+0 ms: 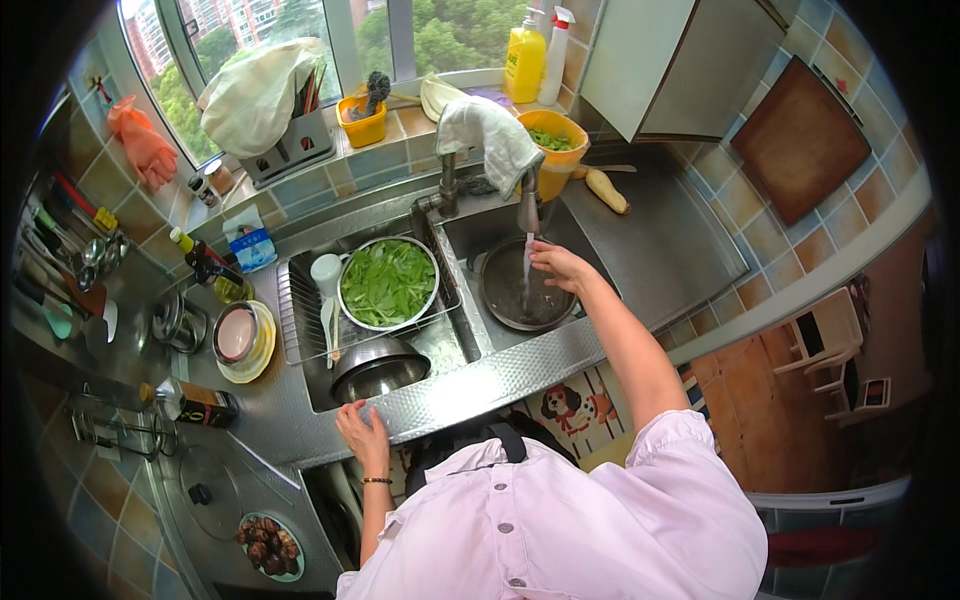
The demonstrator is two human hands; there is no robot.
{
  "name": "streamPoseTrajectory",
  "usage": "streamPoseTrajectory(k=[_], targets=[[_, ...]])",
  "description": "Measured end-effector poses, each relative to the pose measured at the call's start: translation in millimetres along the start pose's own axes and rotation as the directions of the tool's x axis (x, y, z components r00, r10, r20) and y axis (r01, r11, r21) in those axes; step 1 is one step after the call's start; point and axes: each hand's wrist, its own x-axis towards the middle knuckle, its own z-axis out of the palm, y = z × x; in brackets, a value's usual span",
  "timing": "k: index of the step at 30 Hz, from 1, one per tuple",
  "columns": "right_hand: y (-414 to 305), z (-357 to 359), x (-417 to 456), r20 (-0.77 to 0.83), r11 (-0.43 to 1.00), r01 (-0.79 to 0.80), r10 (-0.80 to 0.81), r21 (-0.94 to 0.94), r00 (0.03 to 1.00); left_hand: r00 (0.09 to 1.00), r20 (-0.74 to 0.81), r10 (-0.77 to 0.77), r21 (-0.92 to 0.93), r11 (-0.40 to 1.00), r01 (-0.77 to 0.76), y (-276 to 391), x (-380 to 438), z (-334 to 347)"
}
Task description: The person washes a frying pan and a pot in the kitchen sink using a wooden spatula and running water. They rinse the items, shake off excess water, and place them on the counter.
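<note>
My right hand [556, 264] reaches over the right sink basin [472, 232] with its fingertips at the stream of running water [528, 262]. The water falls from the faucet [529, 206] into a dark round pan [497, 281] standing in that basin. Nothing is held in the hand. My left hand [365, 435] rests on the front edge of the steel counter [465, 394], fingers apart. Just beyond it, a metal bowl [379, 367] lies tilted in the left basin. A pot of green leaves [388, 283] sits there on a wire rack [289, 315].
A white cloth [491, 139] drapes over the faucet. A yellow bin [559, 161] with greens and a peeled root vegetable [607, 191] stand right. Stacked bowls [236, 336], bottles [199, 403] and a plate of brown food [271, 546] line the left counter.
</note>
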Motion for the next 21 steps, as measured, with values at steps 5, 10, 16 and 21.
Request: streamPoseTrajectory(k=[5,10,16,21], targets=[[2.0,-1.3,4.6,-0.086,0.994,0.000,-0.009,-0.110,0.996,1.000,0.005,-0.010,0.007,1.000,0.010,0.5,-1.3,0.5],[5.9,-8.5,3.9,-0.257,0.983,-0.084,0.039,-0.166,0.966,1.000,-0.006,-0.007,0.002,1.000,0.007,-2.9,-4.5,3.1],[18.5,-15.7,-4.5,-0.359,0.969,-0.137,0.055,-0.205,0.932,1.000,-0.017,0.000,-0.005,1.000,0.000,-9.0,-7.1,2.5],[55.5,-49.5,5.6,-0.436,0.957,-0.153,0.030,-0.248,0.899,1.000,-0.009,-0.002,0.012,1.000,0.002,-13.3,-10.5,3.2]])
